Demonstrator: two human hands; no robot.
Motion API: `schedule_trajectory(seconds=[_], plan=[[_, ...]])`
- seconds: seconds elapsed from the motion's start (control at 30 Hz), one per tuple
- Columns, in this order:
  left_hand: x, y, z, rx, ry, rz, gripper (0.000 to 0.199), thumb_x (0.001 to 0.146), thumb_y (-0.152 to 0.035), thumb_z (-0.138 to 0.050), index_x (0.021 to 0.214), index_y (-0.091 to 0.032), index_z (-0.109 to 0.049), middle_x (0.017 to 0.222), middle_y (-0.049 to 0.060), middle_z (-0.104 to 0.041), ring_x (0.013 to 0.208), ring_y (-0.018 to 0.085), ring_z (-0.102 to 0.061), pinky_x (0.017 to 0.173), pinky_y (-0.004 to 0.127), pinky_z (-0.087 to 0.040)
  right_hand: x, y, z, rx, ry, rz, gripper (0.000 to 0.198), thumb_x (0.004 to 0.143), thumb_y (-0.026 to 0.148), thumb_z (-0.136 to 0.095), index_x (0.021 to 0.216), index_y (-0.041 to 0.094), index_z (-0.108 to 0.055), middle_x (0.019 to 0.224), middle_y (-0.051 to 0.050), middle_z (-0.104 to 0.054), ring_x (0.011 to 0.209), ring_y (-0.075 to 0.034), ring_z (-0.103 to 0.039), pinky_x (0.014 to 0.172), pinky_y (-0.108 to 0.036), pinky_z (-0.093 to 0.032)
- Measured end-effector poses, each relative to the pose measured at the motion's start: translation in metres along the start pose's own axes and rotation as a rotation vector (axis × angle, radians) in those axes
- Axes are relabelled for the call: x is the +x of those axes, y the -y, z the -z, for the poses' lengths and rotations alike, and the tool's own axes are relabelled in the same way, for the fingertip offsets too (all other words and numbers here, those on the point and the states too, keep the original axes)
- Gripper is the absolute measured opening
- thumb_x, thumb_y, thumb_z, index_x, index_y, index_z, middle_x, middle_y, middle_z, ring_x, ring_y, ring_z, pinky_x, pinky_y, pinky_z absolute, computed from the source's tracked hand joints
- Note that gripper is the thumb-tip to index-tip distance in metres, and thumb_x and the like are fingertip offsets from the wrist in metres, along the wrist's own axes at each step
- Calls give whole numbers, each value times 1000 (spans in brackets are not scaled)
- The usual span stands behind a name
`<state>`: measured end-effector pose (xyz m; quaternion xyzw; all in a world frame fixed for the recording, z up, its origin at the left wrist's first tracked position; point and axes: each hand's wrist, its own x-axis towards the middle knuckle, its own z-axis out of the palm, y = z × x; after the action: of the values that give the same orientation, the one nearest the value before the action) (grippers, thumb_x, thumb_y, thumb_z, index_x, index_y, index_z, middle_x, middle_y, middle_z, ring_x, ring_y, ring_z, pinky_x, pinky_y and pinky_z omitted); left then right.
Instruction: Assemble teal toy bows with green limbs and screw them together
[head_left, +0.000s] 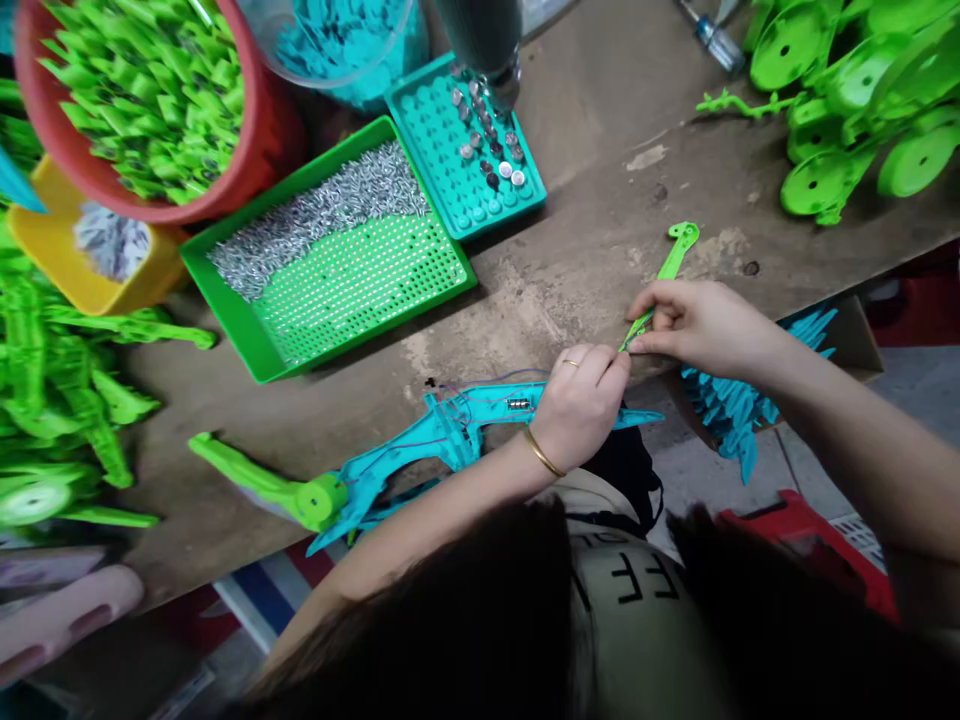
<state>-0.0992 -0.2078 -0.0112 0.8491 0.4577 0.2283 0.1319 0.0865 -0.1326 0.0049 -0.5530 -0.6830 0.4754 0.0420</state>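
A long blue plastic toy shell [405, 437] with thin wires and a small metal-and-black insert lies across the table's front edge. My left hand [577, 405], wearing a ring and a bracelet, is curled closed over its right part; the thumb is hidden. Fingers of my right hand [701, 325] pinch a small green plastic piece [639, 327] right beside my left fingertips. Just beyond my right hand lies a slim green plastic arm [679, 248]. A green lever with a round hub [319, 502] sits at the shell's left end.
Behind stand a green tray of screws [352, 310], a turquoise tray of small round parts [495, 215], a red bucket [262, 130] and a dark electric screwdriver [484, 35]. Green parts pile up left and at the far right [817, 185]. A box of blue parts [731, 400] sits below the edge.
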Motion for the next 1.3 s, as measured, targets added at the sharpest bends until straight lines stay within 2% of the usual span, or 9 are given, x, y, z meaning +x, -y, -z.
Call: schedule_trajectory(seconds=[0.13, 0.3, 0.53, 0.63, 0.77, 0.93, 1.03, 1.13, 1.3], plan=[[0, 12, 5, -44, 39, -6, 21, 97, -17, -47, 105, -13, -65, 97, 8, -69, 89, 18, -58, 82, 31, -50, -10, -6, -3, -85, -153, 191, 24, 82, 28, -69, 105, 21, -67, 75, 1, -64, 63, -13, -57, 61, -27, -43], [2, 18, 8, -9, 109, -14, 21, 96, -17, -45, 102, -13, -66, 97, 8, -67, 91, 20, -57, 83, 33, -48, -15, -21, -9, -309, -385, 395, 18, 93, 30, -55, 97, 22, -71, 101, -7, -70, 93, -20, -66, 78, -31, -52], [18, 10, 13, 20, 374, 83, 44, 93, -14, -42, 137, -15, -47, 107, 9, -61, 99, 24, -54, 84, 37, -45, -8, -19, -12, -295, -455, 361, 13, 90, 30, -61, 91, 21, -69, 91, -5, -69, 83, -17, -66, 68, -29, -50], [23, 8, 14, 37, 428, 85, 49, 91, -15, -44, 140, -13, -43, 111, 11, -59, 101, 26, -52, 84, 38, -44, -11, -20, -18, -329, -509, 348, 16, 92, 31, -58, 91, 22, -71, 92, -5, -71, 84, -17, -66, 72, -29, -51], [29, 5, 15, 47, 466, 107, 47, 92, -18, -45, 139, -14, -43, 110, 12, -58, 102, 26, -52, 83, 39, -43, -13, -22, -20, -412, -533, 325, 20, 93, 32, -55, 99, 24, -72, 98, -5, -72, 89, -17, -67, 72, -29, -50], [32, 5, 16, 31, 498, 120, 47, 91, -16, -44, 138, -13, -44, 112, 13, -58, 104, 26, -53, 85, 39, -42, -5, -14, -11, -230, -497, 270, 11, 86, 31, -64, 86, 22, -70, 83, -3, -69, 69, -15, -61, 67, -30, -48], [32, 5, 16, 23, 496, 129, 49, 91, -16, -44, 139, -13, -43, 114, 13, -57, 106, 27, -52, 85, 39, -42, -7, -14, -13, -227, -529, 321, 13, 89, 29, -60, 89, 22, -71, 88, -4, -70, 79, -17, -64, 74, -31, -50], [32, 4, 16, 15, 496, 133, 49, 91, -15, -43, 139, -13, -44, 114, 14, -58, 107, 28, -52, 86, 40, -42, -15, -20, -22, -312, -579, 345, 19, 92, 29, -55, 99, 24, -72, 95, -6, -70, 90, -19, -66, 78, -32, -51], [32, 5, 14, 21, 488, 138, 50, 91, -15, -41, 142, -13, -42, 114, 14, -57, 106, 28, -52, 86, 40, -42, -23, -30, -32, -532, -586, 285, 25, 93, 33, -54, 109, 27, -72, 95, -7, -69, 86, -20, -65, 71, -33, -48]])
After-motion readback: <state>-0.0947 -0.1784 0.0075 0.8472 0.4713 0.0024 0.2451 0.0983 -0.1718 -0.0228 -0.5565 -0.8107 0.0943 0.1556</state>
